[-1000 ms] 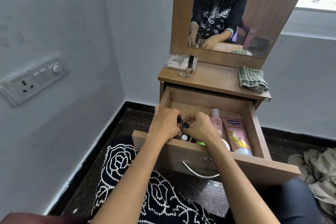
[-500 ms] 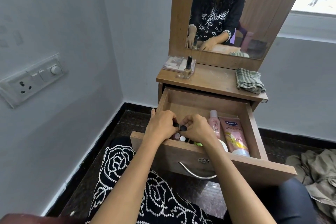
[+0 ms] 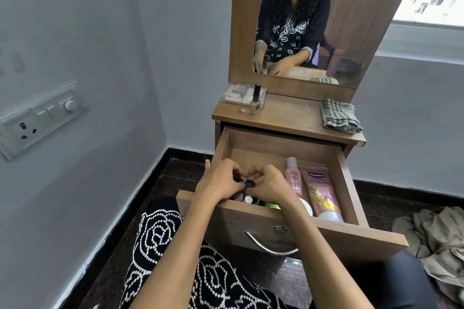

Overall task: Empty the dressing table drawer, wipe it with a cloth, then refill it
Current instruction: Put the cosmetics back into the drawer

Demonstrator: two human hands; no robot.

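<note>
Together, hands [image 3: 247,183] around black-capped bottles [image 3: 244,182] in drawer [image 3: 345,165]

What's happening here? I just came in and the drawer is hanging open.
A person is emptying the drawer. The left hand and right hand each grip a small black-capped bottle inside it. A tube and pink bottle remain there. The cloth lies folded on the tabletop.

Open wooden drawer [image 3: 350,183], seemingly part-filled; folded cloth [image 3: 339,116] above.
</note>
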